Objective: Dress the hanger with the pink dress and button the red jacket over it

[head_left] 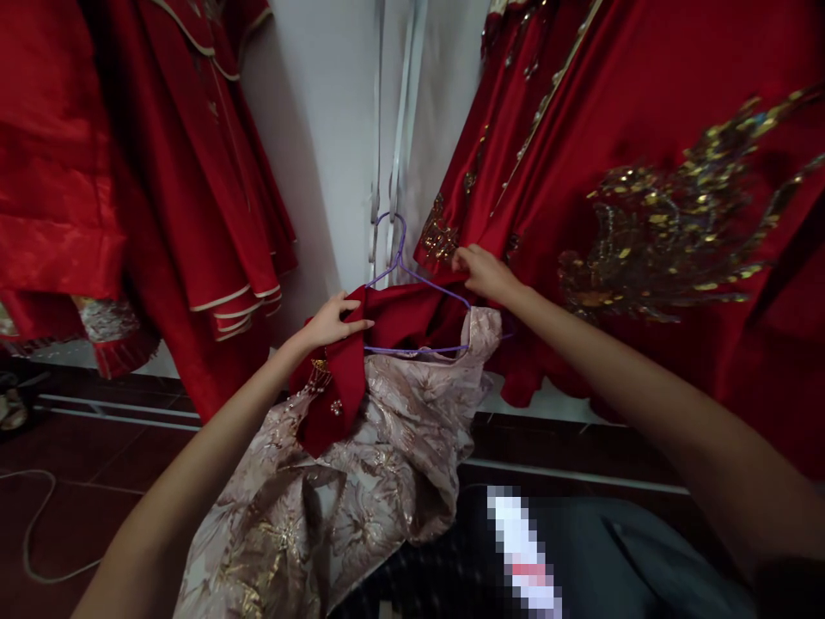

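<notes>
At the middle of the head view, your left hand (335, 321) rests on the red garment (350, 370) draped over the purple hanger (416, 350), thumb and fingertip parted; whether cloth is pinched, I cannot tell. Your right hand (483, 272) curls just beyond the hanger's right arm, its grip unclear. A pale pink brocade dress (393, 421) hangs from the hanger's right end, spreading toward you.

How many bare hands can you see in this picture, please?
2: the left hand, at the red cloth on the left side of the purple hanger; the right hand, near the hanger's right side.
</notes>
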Motion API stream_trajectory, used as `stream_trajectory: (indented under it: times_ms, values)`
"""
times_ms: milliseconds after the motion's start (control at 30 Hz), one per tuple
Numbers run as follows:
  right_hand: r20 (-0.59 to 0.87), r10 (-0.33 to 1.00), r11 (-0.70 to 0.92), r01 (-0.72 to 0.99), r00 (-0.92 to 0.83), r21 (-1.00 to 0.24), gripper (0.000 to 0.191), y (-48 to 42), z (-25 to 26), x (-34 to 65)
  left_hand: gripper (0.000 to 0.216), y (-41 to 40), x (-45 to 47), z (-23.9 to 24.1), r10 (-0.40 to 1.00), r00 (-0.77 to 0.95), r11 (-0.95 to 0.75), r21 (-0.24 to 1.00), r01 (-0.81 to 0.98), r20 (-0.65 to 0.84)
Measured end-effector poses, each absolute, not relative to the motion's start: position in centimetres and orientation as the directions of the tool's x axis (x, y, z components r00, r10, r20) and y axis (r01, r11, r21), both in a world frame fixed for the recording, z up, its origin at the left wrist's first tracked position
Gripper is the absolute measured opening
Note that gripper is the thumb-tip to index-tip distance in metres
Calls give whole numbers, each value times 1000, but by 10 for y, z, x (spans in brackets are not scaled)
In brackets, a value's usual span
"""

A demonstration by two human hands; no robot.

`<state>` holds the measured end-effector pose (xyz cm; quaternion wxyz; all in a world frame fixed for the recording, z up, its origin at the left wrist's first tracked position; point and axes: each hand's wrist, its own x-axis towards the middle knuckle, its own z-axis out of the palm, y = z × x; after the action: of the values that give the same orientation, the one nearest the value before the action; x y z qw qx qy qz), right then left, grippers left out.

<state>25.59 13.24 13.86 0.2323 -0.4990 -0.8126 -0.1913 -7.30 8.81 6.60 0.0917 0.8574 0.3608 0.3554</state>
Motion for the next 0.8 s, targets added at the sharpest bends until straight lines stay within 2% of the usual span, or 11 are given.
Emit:
stream_trajectory:
  times_ms: [133,233,400,467,600,700,800]
  values:
    - [540,758,308,930,-367,199,30,122,133,316,32,91,-80,63,673,498,-724,347,596,547]
    - [515,777,322,932,-361,167,28,116,127,344,31,96,-86,62,651,521,-740,306,599,553]
    - [529,806,338,940,-266,-41,32,108,125,358,28,100,-90,61,647,548,-742,272,612,531]
    - [503,820,363,928,-272,-89,32,101,125,355,27,99,-89,60,661,544,-725,256,639,517]
    - [498,835,369,909,-232,-196,20,74,124,335,25,95,-83,58,703,503,-660,198,725,503]
    - [497,855,358,862,-148,-360,16,55,117,313,25,93,-79,60,726,495,-629,171,758,477]
    - [366,920,339,748,-138,-570,17,51,105,286,25,90,-74,62,727,513,-636,166,753,456]
